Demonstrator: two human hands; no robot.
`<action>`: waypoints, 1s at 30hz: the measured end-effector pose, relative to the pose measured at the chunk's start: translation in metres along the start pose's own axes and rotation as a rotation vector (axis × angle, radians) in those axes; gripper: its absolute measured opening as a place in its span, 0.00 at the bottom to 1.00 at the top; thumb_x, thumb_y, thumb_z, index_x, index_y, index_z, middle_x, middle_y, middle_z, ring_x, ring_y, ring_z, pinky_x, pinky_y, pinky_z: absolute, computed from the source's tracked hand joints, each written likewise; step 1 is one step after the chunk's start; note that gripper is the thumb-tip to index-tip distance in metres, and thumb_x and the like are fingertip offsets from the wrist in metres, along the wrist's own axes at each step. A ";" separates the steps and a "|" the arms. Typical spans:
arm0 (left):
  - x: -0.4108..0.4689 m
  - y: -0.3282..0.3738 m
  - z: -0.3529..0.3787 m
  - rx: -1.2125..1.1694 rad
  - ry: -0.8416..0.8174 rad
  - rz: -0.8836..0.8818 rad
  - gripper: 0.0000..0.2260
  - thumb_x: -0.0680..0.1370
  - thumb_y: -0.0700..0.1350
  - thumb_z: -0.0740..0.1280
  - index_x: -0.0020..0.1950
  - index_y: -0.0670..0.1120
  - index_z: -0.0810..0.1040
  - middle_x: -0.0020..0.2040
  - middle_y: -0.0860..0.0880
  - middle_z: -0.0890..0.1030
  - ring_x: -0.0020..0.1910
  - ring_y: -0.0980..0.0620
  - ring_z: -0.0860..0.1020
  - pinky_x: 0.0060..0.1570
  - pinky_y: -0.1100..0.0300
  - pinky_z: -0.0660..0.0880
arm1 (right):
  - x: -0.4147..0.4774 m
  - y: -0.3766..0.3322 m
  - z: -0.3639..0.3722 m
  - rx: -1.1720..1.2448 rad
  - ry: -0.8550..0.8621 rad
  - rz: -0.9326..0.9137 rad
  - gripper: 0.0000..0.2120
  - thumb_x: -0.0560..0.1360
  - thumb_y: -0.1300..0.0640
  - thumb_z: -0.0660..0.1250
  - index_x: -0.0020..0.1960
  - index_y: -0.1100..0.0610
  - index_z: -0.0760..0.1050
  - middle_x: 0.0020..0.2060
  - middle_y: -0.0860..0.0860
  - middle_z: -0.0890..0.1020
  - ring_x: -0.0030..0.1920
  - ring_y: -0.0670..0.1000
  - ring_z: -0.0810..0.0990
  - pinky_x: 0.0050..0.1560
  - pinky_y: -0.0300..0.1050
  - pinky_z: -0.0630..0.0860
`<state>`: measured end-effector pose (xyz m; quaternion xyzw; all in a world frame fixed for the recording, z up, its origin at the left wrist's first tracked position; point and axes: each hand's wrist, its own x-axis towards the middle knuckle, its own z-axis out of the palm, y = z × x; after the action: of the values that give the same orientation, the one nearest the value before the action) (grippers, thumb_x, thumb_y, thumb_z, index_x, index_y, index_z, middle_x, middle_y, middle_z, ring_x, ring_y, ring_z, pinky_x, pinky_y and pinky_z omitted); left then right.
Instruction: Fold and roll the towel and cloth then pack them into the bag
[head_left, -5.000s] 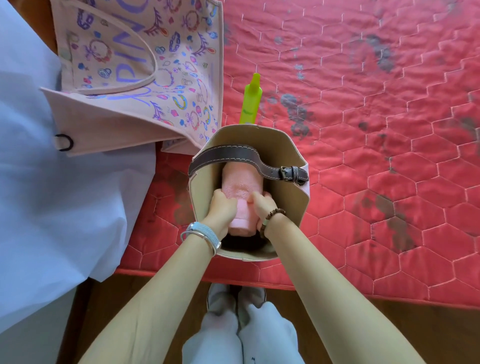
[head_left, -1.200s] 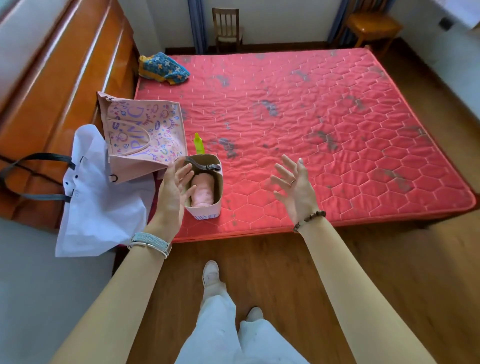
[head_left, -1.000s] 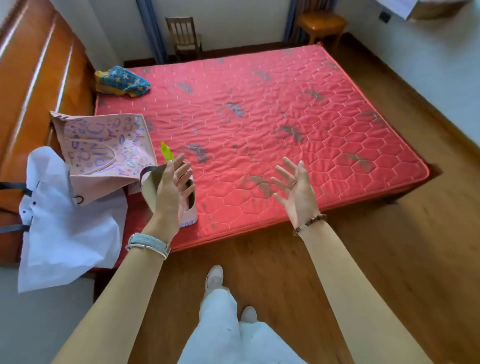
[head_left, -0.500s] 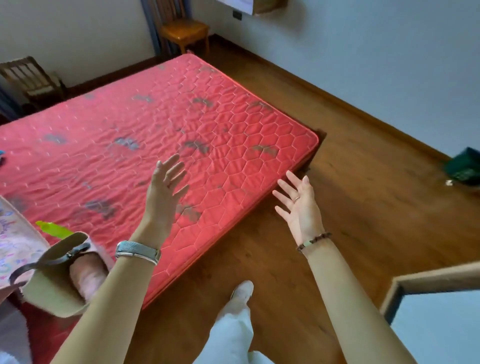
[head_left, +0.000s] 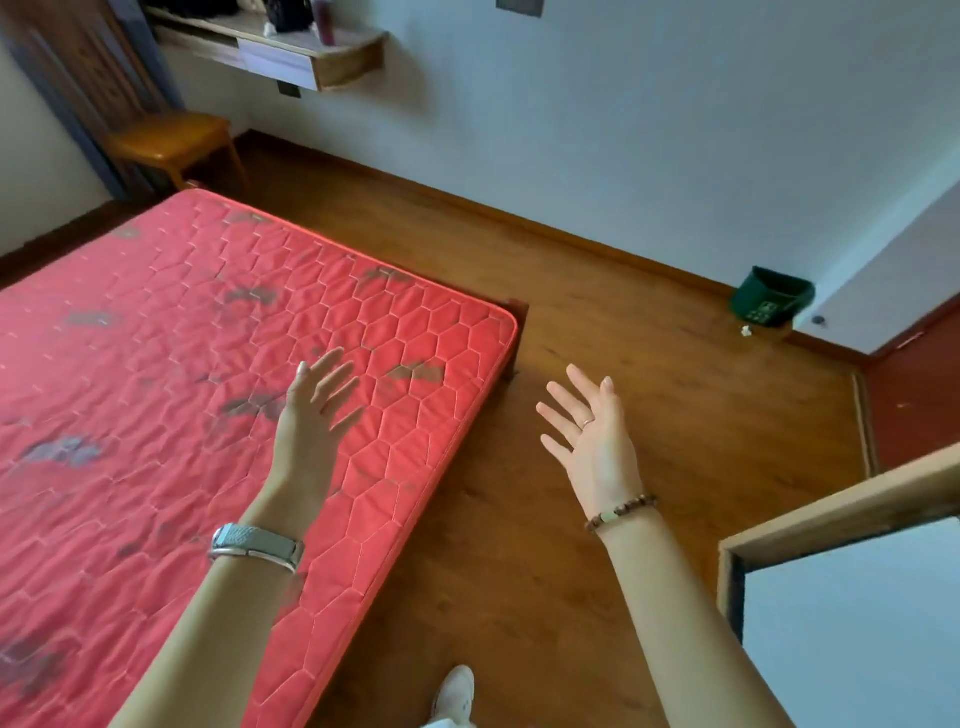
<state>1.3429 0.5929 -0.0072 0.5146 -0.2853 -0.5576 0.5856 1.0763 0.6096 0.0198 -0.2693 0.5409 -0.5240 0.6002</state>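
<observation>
Towel, cloth and bag are all outside the field of view. From this view we cannot state where they are or confirm that anything is packed.

**Hand condition**
- Our left hand (head_left: 311, 415) is held above the red mattress (head_left: 156, 441), fingers straight and spread, holding nothing.
- Our right hand (head_left: 592, 436) is held over the wooden floor (head_left: 649, 374), palm showing, fingers spread, holding nothing.
- Neither hand touches a surface.

**Fault conditions and causes**
1. Unverified packing. Our head points at the mattress corner and the far wall, not at the work area. If either item lies outside the bag, we judge that it would go unnoticed from here.
2. Loosened rolls. Rolled fabric tends to unwind when nothing holds it. With both hands empty and the items unseen, we cannot rule this out.
3. Tipped bag. A soft bag standing on a quilted, yielding surface may lean or fall. We cannot check its stance from here.
4. Collision. A wooden panel edge (head_left: 841, 519) stands near our right forearm, and our shoe (head_left: 457, 696) is just beside the mattress side. A careless step or arm swing could strike either.

**Recommended check**
We should bring the bag into view and confirm both items are inside before treating the task as finished.
</observation>
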 end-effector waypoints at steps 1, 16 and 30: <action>0.009 0.000 0.010 0.008 -0.020 -0.007 0.21 0.85 0.56 0.50 0.70 0.50 0.74 0.68 0.50 0.78 0.67 0.51 0.76 0.66 0.50 0.72 | 0.006 -0.005 -0.004 0.010 0.022 -0.008 0.24 0.81 0.38 0.47 0.70 0.46 0.71 0.67 0.50 0.76 0.63 0.50 0.78 0.68 0.56 0.66; 0.116 -0.032 0.169 0.052 -0.216 -0.081 0.20 0.84 0.57 0.52 0.71 0.51 0.73 0.68 0.50 0.77 0.68 0.51 0.75 0.67 0.50 0.71 | 0.112 -0.077 -0.106 0.032 0.228 -0.092 0.26 0.82 0.38 0.46 0.72 0.47 0.68 0.69 0.50 0.75 0.66 0.53 0.76 0.70 0.60 0.65; 0.214 -0.060 0.355 -0.011 -0.248 -0.063 0.21 0.84 0.57 0.52 0.71 0.51 0.73 0.69 0.48 0.77 0.67 0.50 0.76 0.68 0.48 0.71 | 0.260 -0.179 -0.212 -0.008 0.217 -0.126 0.27 0.81 0.38 0.45 0.73 0.48 0.67 0.69 0.51 0.74 0.65 0.53 0.76 0.71 0.61 0.65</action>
<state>1.0447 0.2986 -0.0045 0.4471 -0.3360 -0.6368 0.5308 0.7836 0.3673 0.0269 -0.2469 0.5869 -0.5844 0.5030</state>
